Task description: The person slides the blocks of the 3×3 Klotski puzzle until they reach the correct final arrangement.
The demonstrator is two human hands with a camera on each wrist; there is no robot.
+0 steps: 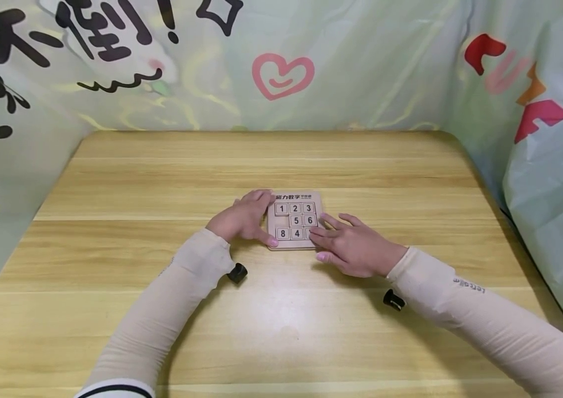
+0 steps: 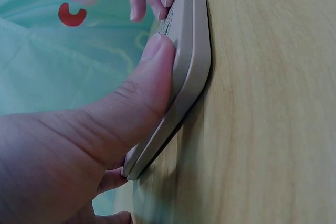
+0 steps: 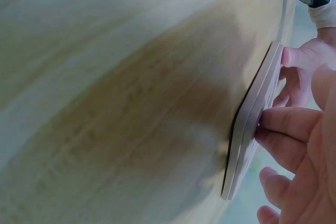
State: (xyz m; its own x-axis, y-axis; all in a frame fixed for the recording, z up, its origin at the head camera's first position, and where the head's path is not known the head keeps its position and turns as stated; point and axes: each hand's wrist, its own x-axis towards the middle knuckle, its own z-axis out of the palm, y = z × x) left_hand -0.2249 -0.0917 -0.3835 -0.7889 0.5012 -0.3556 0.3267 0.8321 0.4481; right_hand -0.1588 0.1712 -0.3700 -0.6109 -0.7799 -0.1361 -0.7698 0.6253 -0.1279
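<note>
left hand (image 1: 246, 216) grips the 磁力数字 sliding puzzle (image 1: 282, 220) — tiles (image 1: 296, 220) 1-2-3, 5-6, 8-4 — right hand (image 1: 358, 249), fingers apart, touches a corner tile (image 1: 307, 237).

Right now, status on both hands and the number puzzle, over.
Left hand holding number puzzle, left side. Right hand touching, fingers partly hiding lower-right tile. Empty slot left of tile 5.

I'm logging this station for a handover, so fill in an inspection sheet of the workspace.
Surface: wood-grain table, glare toward the front.
Job's things: number puzzle, flat on the table; 1, 2, 3, 5, 6, 8 and 4 readable, gap left of 5, lower-right number covered.
Clutter: nothing seen.
Left grip: holds the puzzle's left side.
Right grip: touches the puzzle's lower right.
Cables: nothing seen for certain.
Surroundings: printed backdrop behind and at both sides.
</note>
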